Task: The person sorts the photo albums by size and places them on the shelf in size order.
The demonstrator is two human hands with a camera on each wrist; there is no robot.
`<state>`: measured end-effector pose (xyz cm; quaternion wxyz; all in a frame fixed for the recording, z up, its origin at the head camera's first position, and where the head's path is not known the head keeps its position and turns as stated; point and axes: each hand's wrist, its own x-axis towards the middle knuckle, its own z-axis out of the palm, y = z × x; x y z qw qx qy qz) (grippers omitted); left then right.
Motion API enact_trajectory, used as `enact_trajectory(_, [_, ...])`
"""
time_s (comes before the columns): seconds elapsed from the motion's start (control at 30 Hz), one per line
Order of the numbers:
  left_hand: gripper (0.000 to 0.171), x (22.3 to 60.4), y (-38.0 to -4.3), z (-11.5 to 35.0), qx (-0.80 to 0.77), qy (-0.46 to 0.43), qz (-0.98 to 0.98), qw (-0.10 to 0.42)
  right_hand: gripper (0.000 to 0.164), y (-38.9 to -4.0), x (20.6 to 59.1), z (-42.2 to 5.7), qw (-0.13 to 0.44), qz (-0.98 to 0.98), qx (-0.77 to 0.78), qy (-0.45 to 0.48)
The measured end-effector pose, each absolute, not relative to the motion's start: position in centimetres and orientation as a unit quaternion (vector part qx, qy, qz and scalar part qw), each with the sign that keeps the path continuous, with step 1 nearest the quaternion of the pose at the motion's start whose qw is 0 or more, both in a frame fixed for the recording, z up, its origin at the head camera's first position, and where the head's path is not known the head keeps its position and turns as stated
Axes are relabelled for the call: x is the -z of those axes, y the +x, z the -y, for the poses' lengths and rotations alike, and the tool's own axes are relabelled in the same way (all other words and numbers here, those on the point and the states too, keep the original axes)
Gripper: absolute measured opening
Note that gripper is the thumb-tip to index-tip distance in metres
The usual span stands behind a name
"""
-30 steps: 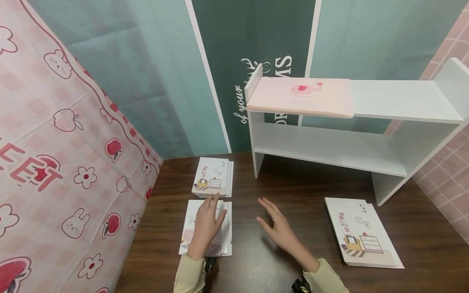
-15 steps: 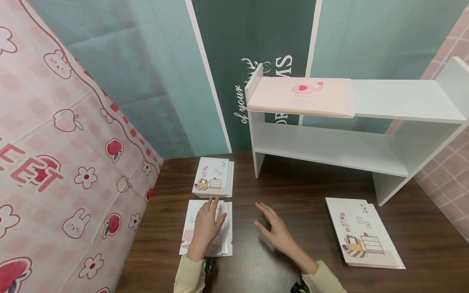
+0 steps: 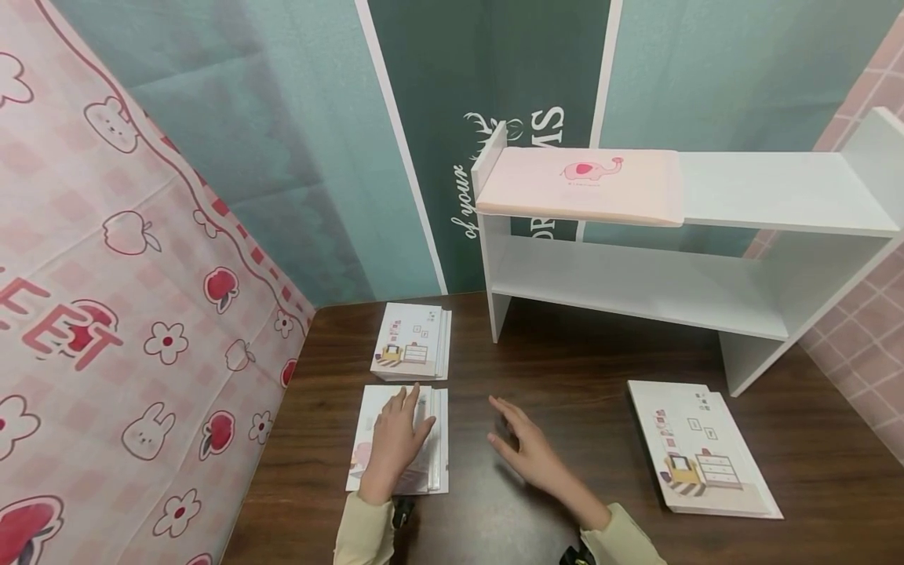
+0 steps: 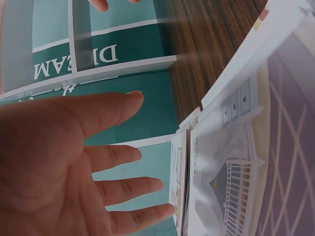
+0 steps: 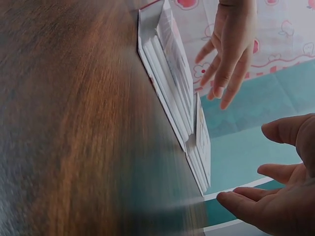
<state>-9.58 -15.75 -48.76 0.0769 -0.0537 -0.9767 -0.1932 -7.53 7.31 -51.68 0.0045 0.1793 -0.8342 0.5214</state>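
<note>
My left hand (image 3: 397, 435) hovers over the front stack of white picture books (image 3: 363, 428) on the left of the table, fingers extended. In the right wrist view a gap shows between that left hand (image 5: 234, 49) and the stack's top (image 5: 179, 54). Behind lies a second stack of similar books (image 3: 408, 341), its cover printed with a yellow chair and a drawer chest. My right hand (image 3: 531, 449) hangs above the table to the right of the stacks. Its fingers are loosely spread, thumb apart, holding nothing.
A white two-tier shelf (image 3: 636, 286) stands at the back right. On its top board lies a flat pale pink item (image 3: 628, 192) with an elephant print. More white books (image 3: 699, 447) lie at the right of the brown wooden table (image 3: 565, 369). A pink patterned cloth (image 3: 169, 267) hangs at left.
Both hands have drawn very slightly back toward the person, the right also a little left. The books and shelf have stayed put.
</note>
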Motion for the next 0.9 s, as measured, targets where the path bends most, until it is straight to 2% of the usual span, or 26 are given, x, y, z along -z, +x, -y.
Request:
enact_trajectory(0.2, [0.059, 48.8, -9.5, 16.1, 0.189, -0.048, 0.979, 0.058, 0.058, -7.4, 52.0, -7.2, -0.011, 0.835, -0.513, 0.198])
enact_trajectory(0.43, [0.060, 48.9, -9.1, 16.4, 0.177, -0.048, 0.982, 0.048, 0.059, -7.2, 52.2, -7.1, -0.064, 0.814, -0.544, 0.194])
enact_trajectory(0.9, [0.064, 48.4, -8.9, 17.0, 0.172, -0.001, 0.985, 0.020, 0.059, -6.9, 52.7, -6.5, -0.098, 0.795, -0.559, 0.215])
